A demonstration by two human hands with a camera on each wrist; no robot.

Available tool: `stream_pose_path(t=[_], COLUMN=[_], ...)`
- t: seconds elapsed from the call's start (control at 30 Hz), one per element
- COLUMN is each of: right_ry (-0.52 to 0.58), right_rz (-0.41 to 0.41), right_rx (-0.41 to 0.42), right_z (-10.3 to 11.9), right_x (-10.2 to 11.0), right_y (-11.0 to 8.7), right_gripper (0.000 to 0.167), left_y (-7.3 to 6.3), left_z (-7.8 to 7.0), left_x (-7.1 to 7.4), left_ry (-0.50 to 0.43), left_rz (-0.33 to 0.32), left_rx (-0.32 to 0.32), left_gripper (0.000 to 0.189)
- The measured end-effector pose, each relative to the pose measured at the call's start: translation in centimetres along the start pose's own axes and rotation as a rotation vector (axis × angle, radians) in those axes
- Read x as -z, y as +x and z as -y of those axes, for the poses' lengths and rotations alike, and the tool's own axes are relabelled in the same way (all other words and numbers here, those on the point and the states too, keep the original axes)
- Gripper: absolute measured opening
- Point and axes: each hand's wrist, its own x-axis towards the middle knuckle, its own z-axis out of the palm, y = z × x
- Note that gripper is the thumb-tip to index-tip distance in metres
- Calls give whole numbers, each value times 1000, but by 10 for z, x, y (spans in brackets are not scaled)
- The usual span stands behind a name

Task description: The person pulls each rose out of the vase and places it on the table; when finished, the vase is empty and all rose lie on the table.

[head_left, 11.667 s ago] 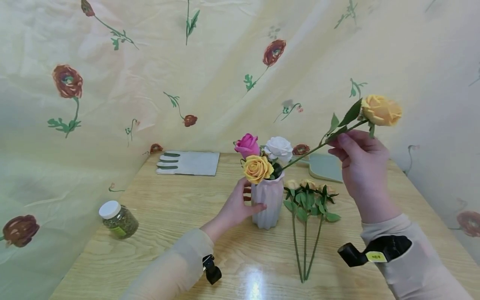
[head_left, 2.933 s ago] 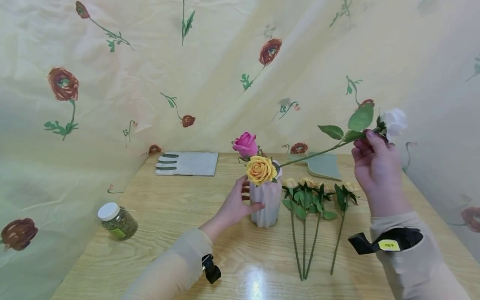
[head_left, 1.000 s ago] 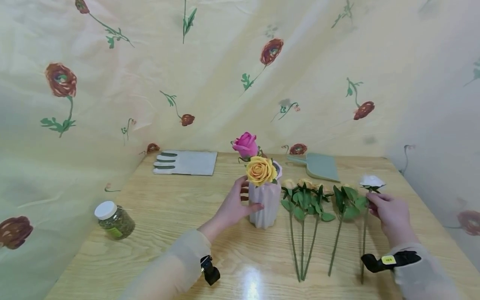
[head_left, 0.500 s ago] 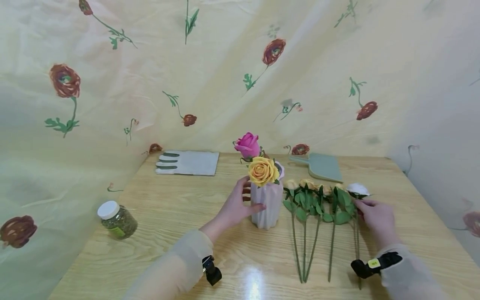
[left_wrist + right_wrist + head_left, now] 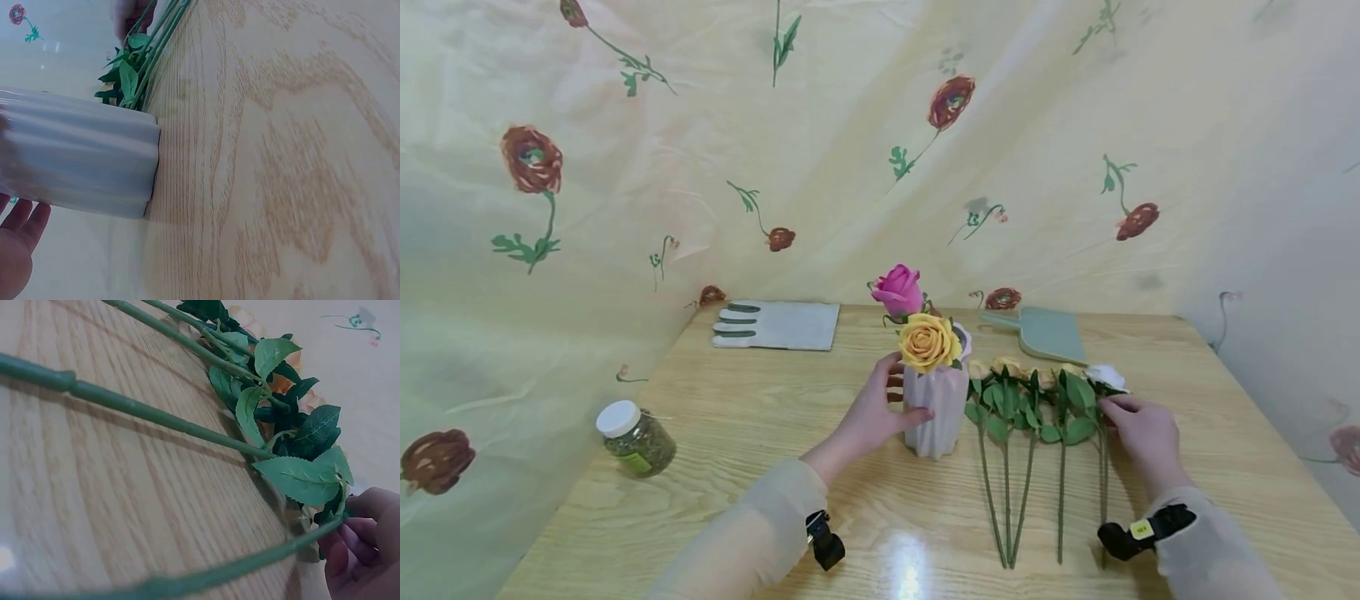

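My left hand [image 5: 872, 412] holds the pale ribbed vase [image 5: 936, 412] from its left side, thumb in front, fingers partly hidden behind. A pink rose [image 5: 898, 292] and a yellow rose [image 5: 929, 342] stand in the vase, their stems hidden inside it. At the right end of a row of lying flowers, my right hand [image 5: 1146, 433] pinches the stem of a white rose [image 5: 1107, 377] just below its bloom. That stem [image 5: 250, 565] crosses the lower part of the right wrist view. Several pale yellow roses [image 5: 1006, 367] lie side by side between vase and white rose, leaves overlapping.
A lidded jar of dried green bits [image 5: 636, 439] stands at the left. At the back of the wooden table [image 5: 760, 400] lie a white glove [image 5: 782, 325] and a green dustpan [image 5: 1052, 335]. Flower-printed cloth [image 5: 820, 150] hangs behind.
Earlier, the right hand pulled out a yellow rose, which now lies in the row, then the white rose. It has laid the white one down and slid it left against the others.
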Motion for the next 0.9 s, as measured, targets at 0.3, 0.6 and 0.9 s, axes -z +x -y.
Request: stream_pose_path(t=[0.3,0.6,0.9], right_ry=[-97,53,138], right_rz=[69,100,121], right_rx=[38,89,247], right_z=[9,33,96], right_x=[11,15,8], right_y=[-3,-7,-22], right_gripper=[58,69,64], left_y=[-1,-1,0], left_z=[-1,-1,-1], left_x=[0,1,1], left_ry=[0,20,25], left_rz=[1,2,3], left_rx=[12,24,33], left_gripper=[88,90,91])
